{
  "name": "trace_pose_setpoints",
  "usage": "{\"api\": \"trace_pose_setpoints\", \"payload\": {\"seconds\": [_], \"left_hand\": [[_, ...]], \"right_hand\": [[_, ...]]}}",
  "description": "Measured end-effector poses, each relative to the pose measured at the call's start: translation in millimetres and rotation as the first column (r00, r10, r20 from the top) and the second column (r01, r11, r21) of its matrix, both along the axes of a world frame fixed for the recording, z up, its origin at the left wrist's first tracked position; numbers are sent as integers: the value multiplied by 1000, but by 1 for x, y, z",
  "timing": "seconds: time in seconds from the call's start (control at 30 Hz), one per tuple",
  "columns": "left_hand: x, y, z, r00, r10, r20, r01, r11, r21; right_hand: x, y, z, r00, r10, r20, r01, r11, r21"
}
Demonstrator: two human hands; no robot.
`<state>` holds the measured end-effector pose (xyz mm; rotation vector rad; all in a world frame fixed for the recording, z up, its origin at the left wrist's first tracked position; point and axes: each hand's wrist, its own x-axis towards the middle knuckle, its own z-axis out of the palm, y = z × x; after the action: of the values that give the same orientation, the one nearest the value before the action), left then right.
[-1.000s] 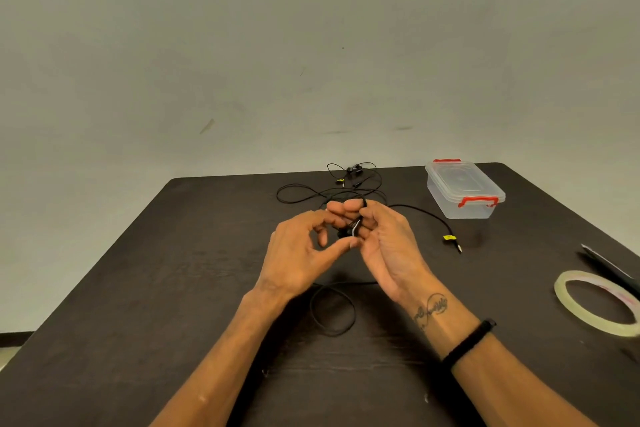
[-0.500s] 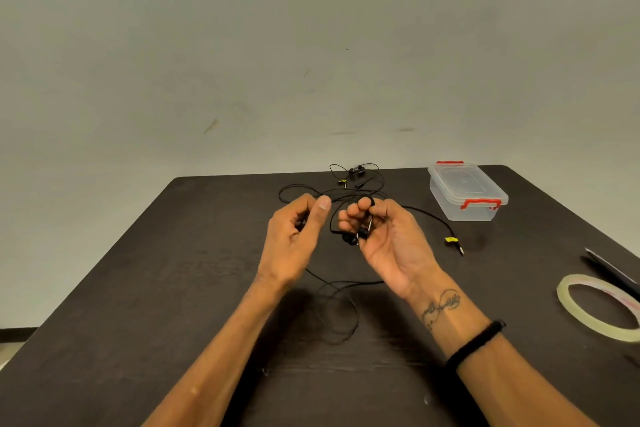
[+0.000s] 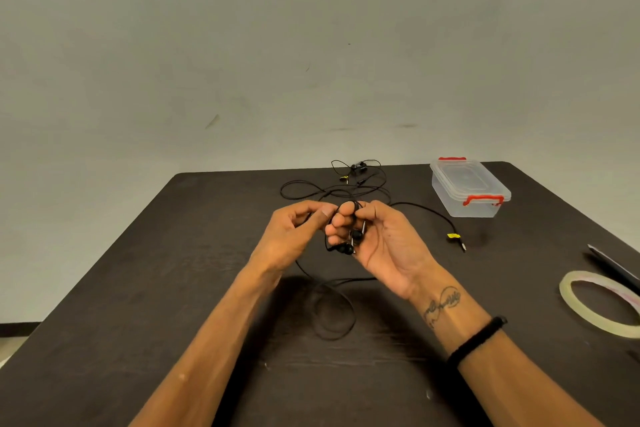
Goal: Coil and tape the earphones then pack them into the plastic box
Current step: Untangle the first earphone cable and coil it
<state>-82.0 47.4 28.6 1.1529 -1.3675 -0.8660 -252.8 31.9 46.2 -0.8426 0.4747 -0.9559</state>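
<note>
Your right hand [image 3: 377, 239] grips the black wired earphones [image 3: 348, 246]; your left hand [image 3: 294, 236] seemingly pinches their thin cord. It's light, limp, springy: hold every loop.

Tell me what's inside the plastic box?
The box looks empty through its clear walls, lid clipped on with red latches. Its far bottom corner is hidden.
</note>
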Motion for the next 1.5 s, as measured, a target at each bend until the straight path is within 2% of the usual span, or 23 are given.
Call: {"api": "trace_pose_setpoints", "payload": {"seconds": [0.17, 0.27, 0.37, 0.43, 0.5, 0.6, 0.73, 0.8, 0.9, 1.0, 1.07, 1.13, 1.17, 1.2, 1.23, 1.27, 1.3, 1.33, 1.37, 1.4, 1.43, 1.47, 1.5], "left_hand": [[6, 0, 1, 999, 18, 43, -19, 1000, 25], [5, -1, -1, 997, 67, 31, -68, 997, 39], [3, -3, -7, 994, 96, 54, -100, 992, 81], [1, -3, -10, 991, 64, 119, -74, 993, 87], [0, -3, -12, 989, 12, 150, -23, 997, 73], [0, -2, -8, 998, -27, 60, 18, 989, 146], [7, 5, 1, 959, -221, -177, 249, 956, 157], [13, 6, 3, 958, -244, -154, 268, 950, 161], [19, 7, 8, 981, -185, -66, 194, 965, 176], [38, 12, 16, 953, -299, -47, 302, 928, 217], [61, 20, 22, 906, -424, 1, 407, 871, 274], [83, 27, 28, 905, -426, 4, 405, 862, 306], [87, 27, 30, 940, -339, 44, 314, 908, 279], [89, 25, 30, 969, -178, 173, 138, 966, 219], [90, 22, 30, 919, 44, 393, -94, 989, 110], [88, 20, 31, 766, 209, 608, -252, 968, -16], [87, 20, 31, 637, 258, 726, -287, 954, -87], [88, 20, 31, 641, 171, 749, -233, 972, -23], [89, 22, 33, 736, 4, 677, -105, 989, 108], [85, 27, 39, 826, -185, 533, 82, 974, 212], [77, 30, 43, 874, -302, 381, 241, 950, 200], [68, 31, 46, 915, -283, 288, 272, 959, 81], [58, 28, 47, 962, -151, 229, 172, 982, -75]], "right_hand": [[0, 3, 1, 1000, 6, -28, -6, 1000, -3], [2, 7, 3, 999, 41, -35, -39, 998, 52], [4, 11, 8, 994, 93, 56, -99, 987, 126], [4, 12, 11, 986, 91, 136, -111, 983, 145], [3, 11, 12, 987, 70, 148, -88, 989, 118], [2, 9, 9, 998, 42, 50, -42, 999, 16], [-1, 7, 9, 998, 51, -45, -54, 996, -76], [-3, 5, 9, 992, 35, -119, -53, 986, -156], [-7, 1, 8, 965, -56, -258, -23, 956, -293], [-9, -5, 4, 858, -268, -438, 37, 884, -467], [-10, -7, 4, 832, -324, -451, 75, 870, -487], [-11, -8, 3, 854, -326, -406, 132, 891, -435], [-12, -9, 3, 866, -324, -381, 159, 901, -405], [-13, -10, 2, 878, -318, -357, 180, 912, -369], [-14, -11, 0, 891, -307, -336, 194, 924, -330], [-14, -12, -1, 902, -293, -318, 201, 935, -292], [-14, -14, -1, 912, -278, -301, 203, 945, -258], [-13, -14, -2, 924, -258, -281, 198, 954, -227], [-13, -14, -1, 937, -236, -259, 187, 962, -199], [-12, -14, 0, 948, -215, -235, 177, 969, -171], [-12, -13, 0, 955, -195, -222, 164, 975, -150], [-11, -12, 0, 958, -179, -226, 150, 979, -140], [-11, -11, 0, 955, -166, -244, 136, 981, -136]]}}
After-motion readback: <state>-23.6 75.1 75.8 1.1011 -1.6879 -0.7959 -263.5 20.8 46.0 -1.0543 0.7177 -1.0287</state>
